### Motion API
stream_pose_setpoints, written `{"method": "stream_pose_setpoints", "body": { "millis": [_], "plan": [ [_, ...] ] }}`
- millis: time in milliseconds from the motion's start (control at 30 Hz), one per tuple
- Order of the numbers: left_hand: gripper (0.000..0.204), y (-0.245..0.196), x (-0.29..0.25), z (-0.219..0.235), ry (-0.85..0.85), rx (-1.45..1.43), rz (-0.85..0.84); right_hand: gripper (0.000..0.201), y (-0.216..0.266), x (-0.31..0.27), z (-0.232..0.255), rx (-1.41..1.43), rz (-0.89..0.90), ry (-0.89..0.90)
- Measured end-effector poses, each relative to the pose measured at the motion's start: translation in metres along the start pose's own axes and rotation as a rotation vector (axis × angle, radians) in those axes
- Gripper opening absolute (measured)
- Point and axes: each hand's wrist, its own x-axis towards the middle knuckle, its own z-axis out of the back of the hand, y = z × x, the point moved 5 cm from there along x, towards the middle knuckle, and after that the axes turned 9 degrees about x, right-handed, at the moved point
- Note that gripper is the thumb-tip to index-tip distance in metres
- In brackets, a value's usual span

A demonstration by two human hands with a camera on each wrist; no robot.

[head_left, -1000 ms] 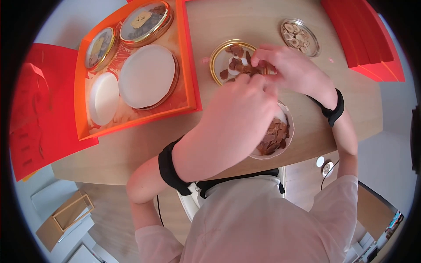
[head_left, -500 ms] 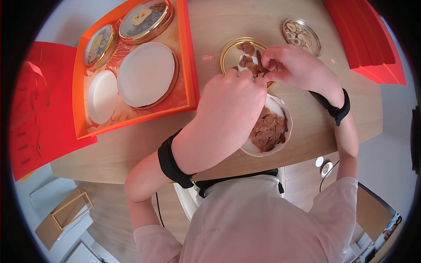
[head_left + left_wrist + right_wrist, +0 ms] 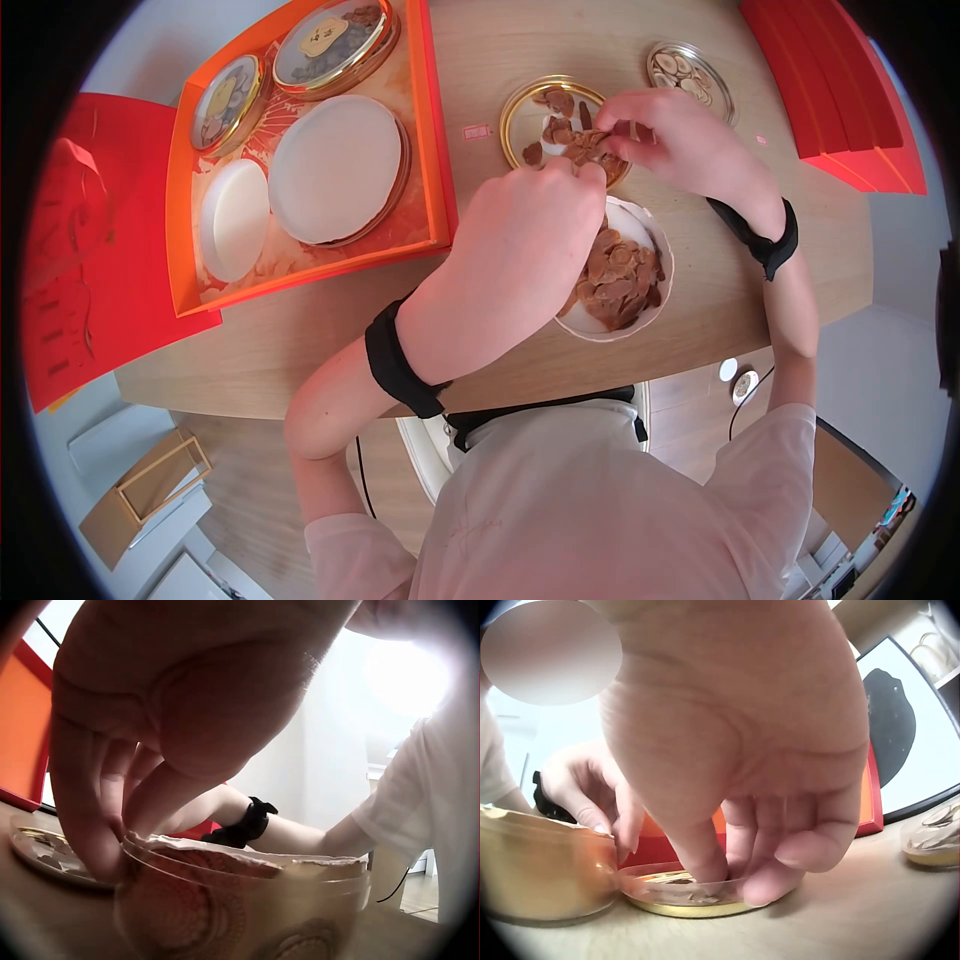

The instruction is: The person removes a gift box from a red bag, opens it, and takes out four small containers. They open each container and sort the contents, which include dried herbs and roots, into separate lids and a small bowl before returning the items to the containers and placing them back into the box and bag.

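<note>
A clear round tub (image 3: 240, 915) with a white paper liner (image 3: 636, 222) stands near the table's front edge, heaped with thin brown dried slices (image 3: 620, 280). My left hand (image 3: 530, 240) pinches its far rim between thumb and fingers, as the left wrist view shows. Just beyond the tub lies a shallow gold-rimmed lid (image 3: 705, 909) with more brown slices (image 3: 560, 128) in it. Down in that lid, the thumb and fingertips of my right hand (image 3: 682, 145) pinch some brown slices at its right side; the fingers partly cover them.
An orange-red gift box (image 3: 440, 200) on the left holds two lidded round tubs (image 3: 330, 55) and two white-topped ones (image 3: 335, 170). A small dish of pale slices (image 3: 690, 75) sits at the back right, near red boxes (image 3: 820, 80). A red bag (image 3: 100, 250) stands far left.
The tub has shifted slightly, bringing more of its slices into sight. My left hand has drawn back a little from the lid, while my right hand keeps working among the lid's slices.
</note>
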Motion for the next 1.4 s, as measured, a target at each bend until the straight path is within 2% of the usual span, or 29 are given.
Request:
{"method": "stream_pose_setpoints", "body": {
  "millis": [67, 167, 267, 367, 467, 567, 667, 767, 867, 967, 1167, 1400],
  "plan": [
    [0.026, 0.0, 0.001, 0.0, 0.024, 0.006, 0.009, 0.009, 0.006, -0.001, 0.009, 0.008, -0.003, -0.004],
    [0.026, 0.004, 0.002, -0.003, -0.07, 0.054, 0.044, 0.009, 0.018, -0.008, 0.024, 0.052, 0.039, -0.05],
    [0.027, 0.005, 0.002, -0.002, -0.154, 0.083, 0.035, 0.012, 0.037, -0.019, 0.033, 0.135, 0.076, 0.044],
    [0.018, 0.004, 0.0, 0.0, -0.195, 0.179, -0.013, 0.015, 0.059, -0.029, 0.02, 0.259, 0.076, 0.322],
    [0.027, 0.006, -0.001, -0.005, -0.097, 0.104, 0.052, 0.018, 0.062, -0.029, 0.014, 0.186, 0.114, 0.223],
    [0.027, 0.006, 0.0, -0.007, -0.04, 0.098, 0.06, 0.029, 0.037, -0.011, 0.018, 0.196, 0.182, 0.015],
    [0.028, 0.006, 0.0, -0.007, -0.024, 0.012, 0.018, 0.045, 0.018, -0.001, 0.014, -0.157, 0.244, -0.098],
    [0.028, 0.006, 0.001, -0.009, -0.004, -0.019, 0.012, 0.06, 0.011, 0.002, 0.001, -0.25, 0.32, -0.098],
    [0.031, 0.005, -0.001, -0.009, -0.057, -0.019, -0.023, 0.065, 0.009, 0.003, -0.011, -0.305, 0.318, -0.078],
    [0.034, 0.005, 0.002, -0.011, -0.005, -0.026, 0.015, 0.067, 0.008, 0.006, -0.017, -0.312, 0.288, -0.059],
    [0.037, 0.005, 0.001, -0.014, -0.074, -0.07, -0.009, 0.065, 0.013, 0.007, -0.024, -0.328, 0.319, -0.089],
    [0.027, 0.008, 0.002, -0.007, -0.001, 0.005, 0.035, 0.042, 0.011, 0.005, -0.014, -0.24, 0.292, -0.078]
  ]
}}
